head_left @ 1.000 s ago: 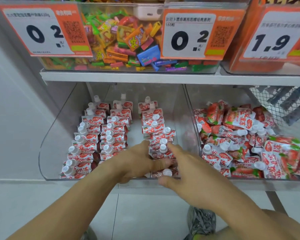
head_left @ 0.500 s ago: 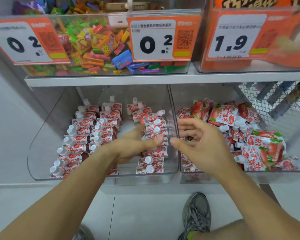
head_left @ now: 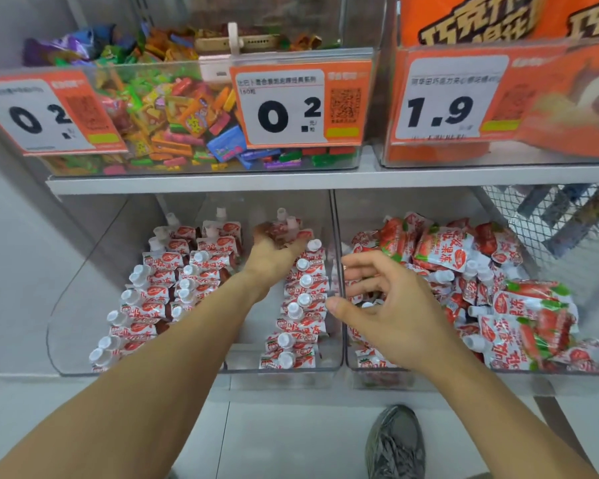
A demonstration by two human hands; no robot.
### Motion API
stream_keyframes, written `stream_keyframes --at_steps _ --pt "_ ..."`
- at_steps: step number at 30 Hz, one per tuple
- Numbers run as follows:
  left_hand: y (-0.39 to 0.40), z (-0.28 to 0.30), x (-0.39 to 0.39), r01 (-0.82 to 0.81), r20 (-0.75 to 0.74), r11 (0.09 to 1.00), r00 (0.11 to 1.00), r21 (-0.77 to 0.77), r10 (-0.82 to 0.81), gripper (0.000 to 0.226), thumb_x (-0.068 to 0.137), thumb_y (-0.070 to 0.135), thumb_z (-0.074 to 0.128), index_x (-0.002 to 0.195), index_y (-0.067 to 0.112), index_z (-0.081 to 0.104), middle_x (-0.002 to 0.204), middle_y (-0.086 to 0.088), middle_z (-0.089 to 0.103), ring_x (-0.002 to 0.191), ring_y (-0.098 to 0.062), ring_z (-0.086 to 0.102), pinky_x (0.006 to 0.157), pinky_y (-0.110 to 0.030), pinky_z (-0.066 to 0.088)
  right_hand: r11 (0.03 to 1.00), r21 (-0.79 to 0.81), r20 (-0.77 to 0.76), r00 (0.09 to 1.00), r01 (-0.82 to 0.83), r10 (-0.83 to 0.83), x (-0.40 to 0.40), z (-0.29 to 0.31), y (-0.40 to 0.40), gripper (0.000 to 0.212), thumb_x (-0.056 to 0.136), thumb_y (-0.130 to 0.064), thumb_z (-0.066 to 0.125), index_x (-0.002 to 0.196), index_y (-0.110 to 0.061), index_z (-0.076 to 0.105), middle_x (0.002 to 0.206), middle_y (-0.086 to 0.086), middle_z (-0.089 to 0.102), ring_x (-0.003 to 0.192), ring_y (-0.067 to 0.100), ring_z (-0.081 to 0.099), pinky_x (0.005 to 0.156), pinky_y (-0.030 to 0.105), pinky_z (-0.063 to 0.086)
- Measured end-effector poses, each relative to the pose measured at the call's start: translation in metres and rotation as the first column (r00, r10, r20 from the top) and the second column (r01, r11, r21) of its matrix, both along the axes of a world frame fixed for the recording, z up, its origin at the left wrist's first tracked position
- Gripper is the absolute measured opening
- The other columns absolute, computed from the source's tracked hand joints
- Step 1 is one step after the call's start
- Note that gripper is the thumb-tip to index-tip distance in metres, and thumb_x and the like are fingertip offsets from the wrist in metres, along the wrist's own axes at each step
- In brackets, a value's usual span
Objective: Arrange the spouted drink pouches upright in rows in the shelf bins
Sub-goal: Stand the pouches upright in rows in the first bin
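Grey mesh sneaker (head_left: 395,444) on pale floor tiles at the bottom edge. Both bare forearms rise from the lower corners toward the lower shelf.

Right hand (head_left: 391,316): back of hand to camera, held in front of the clear plastic right bin (head_left: 498,371), near the wall dividing the two bins. Fingers spread and loosely bent, thumb pointing left; nothing in the grasp.

Left hand (head_left: 274,250): reached deep into the clear plastic left bin (head_left: 66,326), wrist bent down, fingers curled over the red-and-white spouted pouches at the back of the right-hand row (head_left: 298,305). Fingertips hidden among the pouches; cannot tell whether it grips one.

Left bin: pouches with white caps stand upright in three rows running front to back; the left-hand row (head_left: 128,319) and middle row (head_left: 194,274) are just beside each other, with a bare strip between the middle and right-hand rows.

Right bin: a loose heap of red-and-white pouches with green print (head_left: 481,292), lying at all angles.

Upper shelf: clear bin of mixed bright sweets (head_left: 173,122) and orange price tags (head_left: 298,105).
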State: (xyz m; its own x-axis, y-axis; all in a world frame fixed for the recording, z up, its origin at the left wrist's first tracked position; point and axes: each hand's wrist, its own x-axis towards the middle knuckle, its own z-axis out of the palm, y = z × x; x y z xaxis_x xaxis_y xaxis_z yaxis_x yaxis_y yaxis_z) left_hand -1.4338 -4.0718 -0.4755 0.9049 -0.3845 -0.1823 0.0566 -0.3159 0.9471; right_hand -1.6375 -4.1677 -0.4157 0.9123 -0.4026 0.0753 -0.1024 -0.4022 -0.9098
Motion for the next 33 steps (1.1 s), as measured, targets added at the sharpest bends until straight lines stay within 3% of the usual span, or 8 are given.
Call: stream_keyframes --at_steps 4,7,11,15,19,28,31,33 --pt "0.002 0.001 0.002 0.077 -0.048 0.995 0.996 -0.066 -0.080 0.059 0.086 0.033 0.071 0.134 0.017 0.040 0.120 0.003 0.061 0.112 -0.015 0.057 0.100 -0.033 0.044 1.000 0.003 -0.011 1.000 -0.023 0.023 0.001 0.000 -0.003 0.056 0.077 -0.034 0.083 0.126 -0.030 0.058 0.109 -0.015 0.061 0.092 -0.005 0.062 0.068 0.015 0.056" --pt "0.006 0.003 0.004 0.120 -0.031 0.993 0.992 -0.018 -0.120 0.045 0.089 0.038 0.066 0.125 0.022 0.044 0.108 0.011 0.060 0.106 -0.012 0.057 0.095 -0.030 0.044 1.000 0.010 -0.014 1.000 -0.026 0.026 0.000 0.001 -0.003 0.055 0.077 -0.035 0.083 0.126 -0.032 0.057 0.110 -0.016 0.061 0.093 -0.005 0.063 0.069 0.017 0.057" --pt "0.005 -0.005 0.015 -0.029 -0.079 0.998 0.996 0.051 0.033 0.026 0.094 0.032 0.061 0.113 0.015 0.062 0.109 0.001 0.068 0.108 -0.022 0.060 0.091 -0.034 0.047 0.999 0.029 -0.027 0.999 -0.038 0.039 -0.002 0.000 -0.003 0.056 0.078 -0.036 0.082 0.127 -0.034 0.056 0.112 -0.016 0.061 0.096 -0.005 0.062 0.072 0.018 0.057" --pt "-0.002 -0.006 0.018 0.035 -0.125 0.993 0.992 0.116 -0.021 0.034 0.090 0.037 0.065 0.118 0.017 0.064 0.111 -0.001 0.070 0.106 -0.025 0.062 0.099 -0.046 0.049 0.999 0.012 -0.033 0.999 -0.042 0.042 -0.001 0.000 -0.004 0.057 0.076 -0.039 0.082 0.127 -0.035 0.056 0.110 -0.016 0.062 0.096 -0.002 0.064 0.076 0.026 0.060" --pt "-0.007 0.000 0.020 0.078 -0.139 0.984 0.989 0.161 -0.056 0.033 0.092 0.035 0.063 0.119 0.017 0.063 0.111 -0.003 0.069 0.104 -0.024 0.063 0.096 -0.044 0.052 0.999 -0.006 -0.037 0.999 -0.031 0.031 0.001 0.000 -0.006 0.057 0.075 -0.041 0.083 0.125 -0.037 0.056 0.107 -0.018 0.061 0.095 0.000 0.065 0.079 0.032 0.060" --pt "-0.004 0.009 0.017 0.271 -0.221 0.963 0.939 0.004 -0.264 0.035 0.091 0.010 0.055 0.124 0.019 0.060 0.113 -0.003 0.071 0.108 -0.025 0.064 0.098 -0.043 0.049 0.995 0.033 -0.067 0.993 -0.093 0.095 -0.001 -0.001 -0.004 0.078 0.076 -0.046 0.077 0.146 -0.031 0.047 0.141 -0.020 0.055 0.111 -0.004 0.062 0.088 0.032 0.059" --pt "0.002 0.020 0.013 0.297 -0.269 0.955 0.919 -0.003 -0.287 0.034 0.101 0.019 0.043 0.134 0.020 0.052 0.125 -0.001 0.065 0.115 -0.023 0.059 0.099 -0.041 0.047 0.996 0.043 -0.065 0.994 -0.082 0.085 -0.002 0.001 -0.004 0.085 0.066 -0.057 0.074 0.144 -0.032 0.050 0.135 -0.023 0.058 0.109 -0.006 0.063 0.093 0.038 0.057" --pt "0.008 0.037 0.006 0.292 -0.208 0.942 0.944 0.163 -0.257 0.043 0.101 0.038 0.041 0.139 0.019 0.044 0.141 -0.002 0.052 0.127 -0.026 0.049 0.105 -0.045 0.042 0.994 0.065 -0.068 0.993 -0.088 0.092 -0.002 0.002 -0.005 0.082 0.066 -0.055 0.075 0.142 -0.034 0.051 0.131 -0.026 0.059 0.109 -0.007 0.062 0.095 0.039 0.056"
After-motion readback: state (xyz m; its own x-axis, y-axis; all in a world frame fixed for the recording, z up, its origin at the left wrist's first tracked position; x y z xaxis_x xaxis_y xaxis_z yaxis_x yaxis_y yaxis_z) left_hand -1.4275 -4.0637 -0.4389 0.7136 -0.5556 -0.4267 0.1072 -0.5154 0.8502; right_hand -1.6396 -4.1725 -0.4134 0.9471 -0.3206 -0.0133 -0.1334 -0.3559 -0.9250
